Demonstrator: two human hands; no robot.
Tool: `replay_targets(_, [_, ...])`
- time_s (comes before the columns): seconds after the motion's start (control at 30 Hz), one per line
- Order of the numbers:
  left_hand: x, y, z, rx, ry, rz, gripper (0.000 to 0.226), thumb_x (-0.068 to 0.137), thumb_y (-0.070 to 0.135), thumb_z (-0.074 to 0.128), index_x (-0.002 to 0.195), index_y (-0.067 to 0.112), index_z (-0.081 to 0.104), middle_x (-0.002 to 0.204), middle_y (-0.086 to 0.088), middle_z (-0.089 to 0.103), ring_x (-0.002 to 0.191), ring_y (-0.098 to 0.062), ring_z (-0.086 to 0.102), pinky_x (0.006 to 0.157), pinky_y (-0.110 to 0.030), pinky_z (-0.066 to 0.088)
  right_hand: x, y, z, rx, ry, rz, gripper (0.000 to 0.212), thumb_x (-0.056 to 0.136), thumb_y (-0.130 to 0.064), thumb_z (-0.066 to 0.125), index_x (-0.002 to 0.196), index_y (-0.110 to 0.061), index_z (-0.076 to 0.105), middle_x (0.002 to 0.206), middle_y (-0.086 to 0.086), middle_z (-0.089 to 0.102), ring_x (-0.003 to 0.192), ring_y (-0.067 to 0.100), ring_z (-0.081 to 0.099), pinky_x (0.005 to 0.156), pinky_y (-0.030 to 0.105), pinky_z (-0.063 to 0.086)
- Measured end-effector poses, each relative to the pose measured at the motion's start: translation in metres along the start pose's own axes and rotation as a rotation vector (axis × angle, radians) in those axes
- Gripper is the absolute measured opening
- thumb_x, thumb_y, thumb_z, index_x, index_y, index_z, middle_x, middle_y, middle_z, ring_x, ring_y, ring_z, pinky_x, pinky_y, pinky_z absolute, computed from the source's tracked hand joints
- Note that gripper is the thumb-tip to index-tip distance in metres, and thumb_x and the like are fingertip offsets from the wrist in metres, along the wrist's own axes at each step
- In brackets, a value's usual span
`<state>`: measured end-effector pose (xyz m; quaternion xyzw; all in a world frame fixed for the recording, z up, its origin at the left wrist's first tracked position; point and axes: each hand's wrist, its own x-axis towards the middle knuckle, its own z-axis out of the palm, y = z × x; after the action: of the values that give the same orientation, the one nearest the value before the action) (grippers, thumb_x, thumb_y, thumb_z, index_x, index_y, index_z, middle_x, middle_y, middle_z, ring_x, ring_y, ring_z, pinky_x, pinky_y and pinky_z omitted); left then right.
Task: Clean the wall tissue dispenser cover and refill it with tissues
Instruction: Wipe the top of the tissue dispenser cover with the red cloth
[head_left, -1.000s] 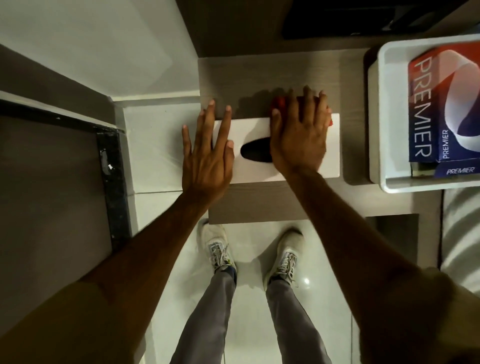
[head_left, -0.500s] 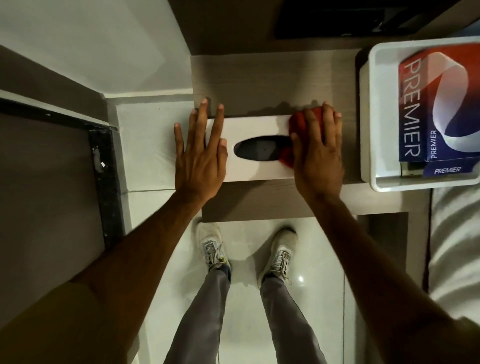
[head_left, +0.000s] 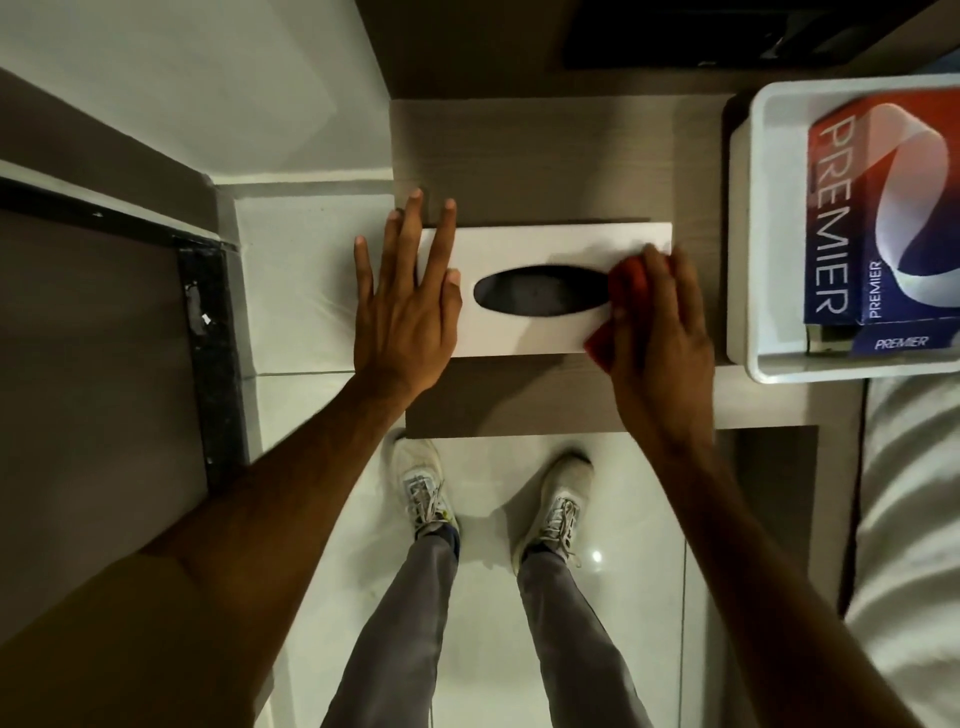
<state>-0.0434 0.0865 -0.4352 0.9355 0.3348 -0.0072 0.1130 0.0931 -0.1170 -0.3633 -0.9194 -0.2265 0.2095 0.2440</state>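
The white tissue dispenser cover (head_left: 524, 332) lies flat on a wooden ledge (head_left: 545, 150), its dark oval slot facing up. My left hand (head_left: 405, 306) rests flat on the cover's left end, fingers spread. My right hand (head_left: 657, 322) presses a red cloth (head_left: 623, 283) against the cover's right end, near the front edge. The cloth shows only at the hand's left side. A red, white and blue Premier tissue box (head_left: 883, 218) sits in the white dispenser base (head_left: 748, 260) to the right.
The ledge's front edge (head_left: 519, 423) is just above my two feet on the pale tiled floor (head_left: 488, 483). A dark door frame (head_left: 208, 353) stands at the left. White fabric (head_left: 909, 519) lies at the right. A dark panel runs along the top.
My right hand has carried the red cloth from the cover's middle to its right end, then down toward the front edge. My left hand has stayed flat on the left end.
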Motion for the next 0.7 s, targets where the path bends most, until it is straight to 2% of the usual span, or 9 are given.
replay_targets(0.03, [0.001, 0.0, 0.0, 0.005, 0.0, -0.002, 0.059, 0.111, 0.044, 0.021, 0.166, 0.032, 0.004, 0.176, -0.006, 0.009, 0.163, -0.029, 0.015, 0.129, -0.061, 0.017, -0.013, 0.002, 0.005, -0.054, -0.029, 0.006, 0.064, 0.106, -0.038, 0.045, 0.163, -0.026, 0.019, 0.173, 0.003, 0.007, 0.159, 0.03, 0.01, 0.117, 0.057, 0.039])
replay_targets(0.1, [0.002, 0.0, 0.001, 0.013, -0.003, -0.008, 0.059, 0.111, 0.045, 0.022, 0.166, 0.032, 0.005, 0.176, -0.006, 0.01, 0.162, -0.029, 0.015, 0.129, -0.06, 0.017, -0.03, -0.002, 0.022, -0.19, -0.036, -0.008, 0.066, 0.107, -0.047, 0.035, 0.164, -0.023, 0.013, 0.173, 0.006, 0.001, 0.16, 0.03, -0.003, 0.127, 0.055, 0.018])
replay_targets(0.17, [0.002, 0.0, 0.002, 0.014, 0.0, -0.004, 0.059, 0.111, 0.045, 0.022, 0.166, 0.032, 0.005, 0.176, -0.006, 0.01, 0.162, -0.03, 0.016, 0.129, -0.06, 0.017, -0.032, -0.018, 0.041, -0.24, 0.004, 0.01, 0.069, 0.106, -0.054, 0.028, 0.164, -0.021, 0.012, 0.173, 0.008, 0.0, 0.159, 0.031, -0.006, 0.129, 0.054, 0.008])
replay_targets(0.23, [0.001, 0.0, 0.002, 0.009, 0.007, 0.001, 0.059, 0.111, 0.045, 0.021, 0.166, 0.032, 0.006, 0.175, -0.006, 0.012, 0.162, -0.03, 0.018, 0.129, -0.06, 0.019, -0.028, -0.034, 0.057, -0.268, 0.012, -0.003, 0.067, 0.107, -0.054, 0.026, 0.164, -0.021, 0.012, 0.173, 0.009, 0.002, 0.159, 0.031, -0.004, 0.128, 0.055, 0.008])
replay_targets(0.37, [0.0, 0.001, -0.001, 0.002, -0.003, 0.001, 0.059, 0.111, 0.043, 0.02, 0.166, 0.031, 0.005, 0.175, -0.007, 0.012, 0.161, -0.03, 0.02, 0.129, -0.06, 0.02, -0.033, -0.022, 0.064, -0.395, -0.07, -0.305, 0.062, 0.11, -0.047, 0.029, 0.164, -0.022, 0.013, 0.173, 0.008, 0.007, 0.16, 0.029, 0.001, 0.128, 0.051, 0.013])
replay_targets(0.43, [-0.001, 0.002, -0.004, 0.003, -0.007, -0.001, 0.058, 0.111, 0.043, 0.019, 0.166, 0.031, 0.005, 0.175, -0.007, 0.011, 0.161, -0.029, 0.019, 0.129, -0.06, 0.02, -0.029, 0.0, 0.05, -0.428, -0.09, -0.373, 0.063, 0.109, -0.05, 0.029, 0.164, -0.025, 0.012, 0.173, 0.006, 0.006, 0.16, 0.026, 0.001, 0.129, 0.049, 0.014])
replay_targets(0.53, [0.0, 0.002, -0.004, 0.0, 0.0, 0.009, 0.058, 0.111, 0.042, 0.019, 0.166, 0.03, 0.005, 0.175, -0.007, 0.011, 0.161, -0.028, 0.019, 0.129, -0.059, 0.019, -0.02, 0.011, 0.04, -0.423, -0.043, -0.265, 0.065, 0.108, -0.056, 0.027, 0.164, -0.028, 0.01, 0.173, 0.004, 0.005, 0.16, 0.026, 0.002, 0.128, 0.051, 0.017])
replay_targets(0.63, [0.001, 0.0, -0.001, 0.006, 0.001, 0.013, 0.059, 0.111, 0.043, 0.021, 0.166, 0.03, 0.006, 0.175, -0.007, 0.013, 0.161, -0.029, 0.02, 0.129, -0.059, 0.018, -0.019, -0.015, 0.06, -0.414, 0.014, -0.134, 0.068, 0.106, -0.06, 0.025, 0.164, -0.027, 0.011, 0.173, 0.006, 0.005, 0.16, 0.03, 0.001, 0.129, 0.052, 0.012])
replay_targets(0.7, [0.001, 0.0, 0.0, 0.012, -0.001, 0.011, 0.059, 0.111, 0.043, 0.021, 0.166, 0.03, 0.006, 0.175, -0.008, 0.014, 0.161, -0.029, 0.02, 0.129, -0.059, 0.018, -0.023, -0.024, 0.067, -0.431, -0.014, -0.184, 0.07, 0.105, -0.062, 0.028, 0.164, -0.026, 0.012, 0.173, 0.008, 0.006, 0.16, 0.032, 0.001, 0.129, 0.05, 0.009])
